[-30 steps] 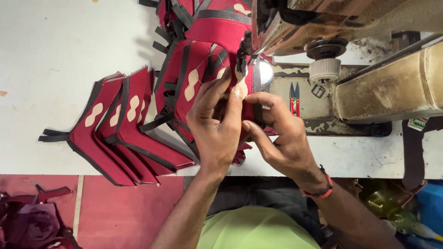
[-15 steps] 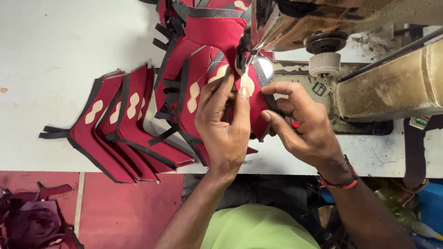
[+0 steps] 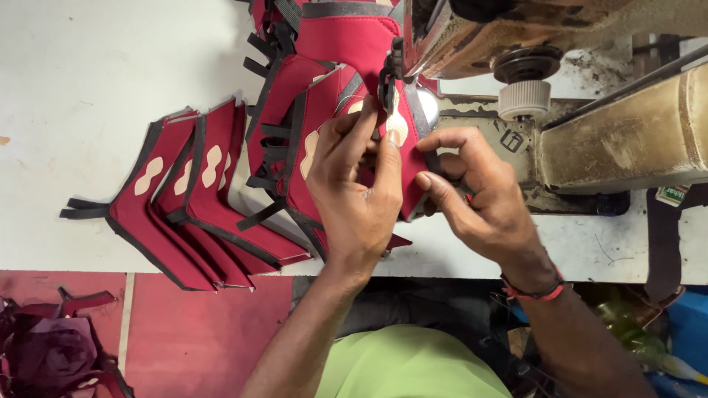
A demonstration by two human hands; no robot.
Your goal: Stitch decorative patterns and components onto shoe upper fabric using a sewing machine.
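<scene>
The person is at the feeding stage of stitching: a red fabric panel with black edge binding and a cream hourglass-shaped patch (image 3: 335,140) lies on the white worktable (image 3: 88,88), its top end under the dark presser foot (image 3: 386,74) of a worn, beige industrial sewing machine (image 3: 590,133). The left hand (image 3: 358,195) lies flat on the panel, its fingers (image 3: 352,136) stretched forward and closed together, pressing the cloth down just short of the foot; it clamps nothing, it only pins the piece to the table. The right hand (image 3: 479,199) sits at the panel's right edge, thumb and forefinger drawn near each other in a loose pinch at the black binding. Whether they actually grip the edge cannot be told, since the left hand covers that spot.

The next move seems to call for careful alignment: the bound edge has to run straight under the foot, so both hands would need to steer together while keeping the fingertips short of the needle area.

To the left, a fanned row of matching red panels (image 3: 199,214) rests on the table, touching one another, and more red pieces lie behind the machine head.
</scene>
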